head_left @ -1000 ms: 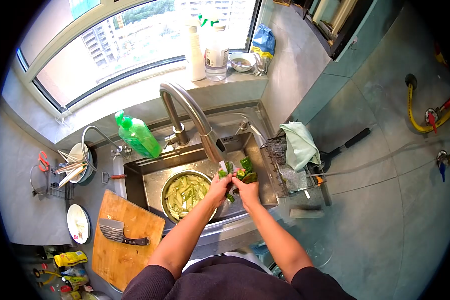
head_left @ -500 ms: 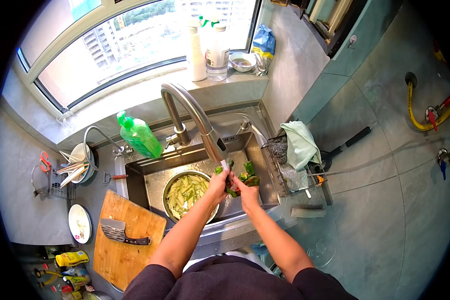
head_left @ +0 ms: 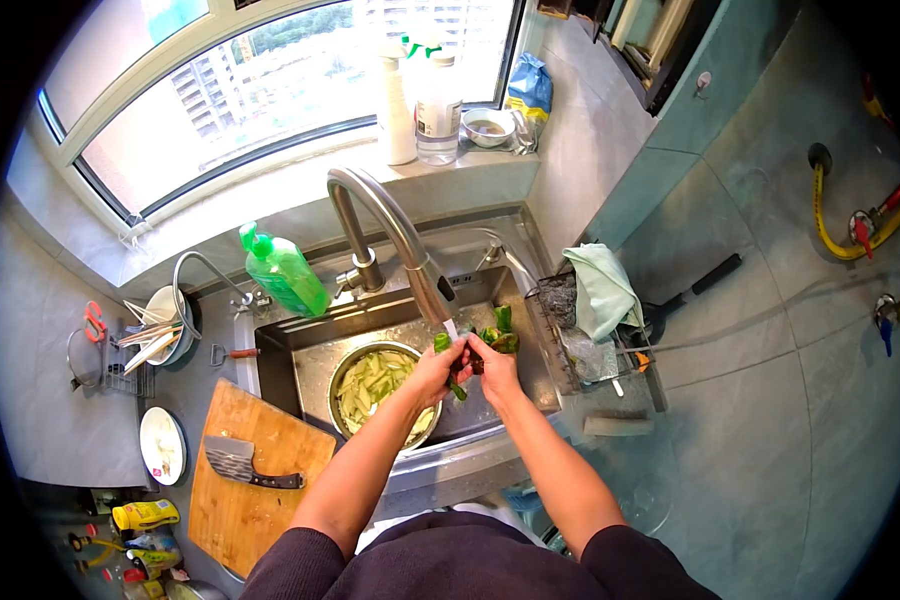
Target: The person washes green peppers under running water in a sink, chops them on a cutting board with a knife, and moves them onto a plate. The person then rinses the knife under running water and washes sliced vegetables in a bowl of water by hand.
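Under the faucet [head_left: 435, 295], my left hand [head_left: 440, 368] and my right hand [head_left: 492, 368] meet over the sink [head_left: 485, 415]. Both are closed around what look like green peppers [head_left: 502, 322], some with dark red patches. Green ends stick out beyond the fingers on both sides; the rest is hidden by my hands. Water appears to run from the spout onto them. Left of my hands, a metal bowl [head_left: 332, 395] holds pale green cut pieces in water and sits in the sink.
A cleaver [head_left: 232, 460] lies on the wooden cutting board [head_left: 220, 520] to the left. A green soap bottle [head_left: 288, 278] stands behind the sink. On the right are a dish rack [head_left: 555, 345] and a pale green cloth [head_left: 605, 290]. Bottles and a small bowl [head_left: 487, 127] line the windowsill.
My hands have shifted slightly and turned around the peppers, with the right hand raised a little. The view has moved a touch; the bowl and board stay in place.
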`<state>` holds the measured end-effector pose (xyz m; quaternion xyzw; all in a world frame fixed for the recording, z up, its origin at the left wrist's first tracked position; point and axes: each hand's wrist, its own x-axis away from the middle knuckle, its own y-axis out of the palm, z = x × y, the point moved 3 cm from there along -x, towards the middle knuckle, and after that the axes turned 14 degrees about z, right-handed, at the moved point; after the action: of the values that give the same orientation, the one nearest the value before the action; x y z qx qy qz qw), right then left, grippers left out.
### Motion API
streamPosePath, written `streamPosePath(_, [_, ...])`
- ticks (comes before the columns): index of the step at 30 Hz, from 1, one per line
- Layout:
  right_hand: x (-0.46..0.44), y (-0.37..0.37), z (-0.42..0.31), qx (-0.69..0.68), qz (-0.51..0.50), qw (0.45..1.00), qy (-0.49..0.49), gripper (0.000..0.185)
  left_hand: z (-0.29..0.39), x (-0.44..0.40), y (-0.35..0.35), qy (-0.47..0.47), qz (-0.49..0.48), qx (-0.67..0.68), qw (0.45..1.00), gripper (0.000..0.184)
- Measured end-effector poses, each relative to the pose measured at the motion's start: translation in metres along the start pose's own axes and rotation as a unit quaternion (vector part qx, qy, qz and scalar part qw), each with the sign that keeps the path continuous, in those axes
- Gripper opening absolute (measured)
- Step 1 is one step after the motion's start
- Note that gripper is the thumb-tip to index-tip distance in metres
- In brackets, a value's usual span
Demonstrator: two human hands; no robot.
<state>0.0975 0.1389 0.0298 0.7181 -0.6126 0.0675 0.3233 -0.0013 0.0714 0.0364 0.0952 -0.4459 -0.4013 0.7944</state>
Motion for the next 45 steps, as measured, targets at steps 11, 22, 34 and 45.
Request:
streamPosePath(11, [0.003,-0.005,-0.001,0.059,-0.035,0.997,-0.046,0.016,-0.001,-0.007,-0.022,0.069,0.136,-0.133,0.979,0.035])
streamPosePath(22, [0.008,0.003,-0.012,0.007,0.003,0.996,-0.086,0.023,-0.003,-0.013,-0.029,0.281,0.183,-0.317,0.887,0.043])
streamPosePath(34, [0.008,-0.006,-0.014,0.077,0.048,0.99,-0.105,0.01,-0.011,-0.017,-0.009,0.219,0.067,-0.258,0.939,0.034])
streamPosePath(45, [0.0,-0.01,-0.007,0.096,0.001,0.985,-0.143,0.01,-0.004,-0.001,0.001,0.087,0.066,-0.201,0.974,0.016])
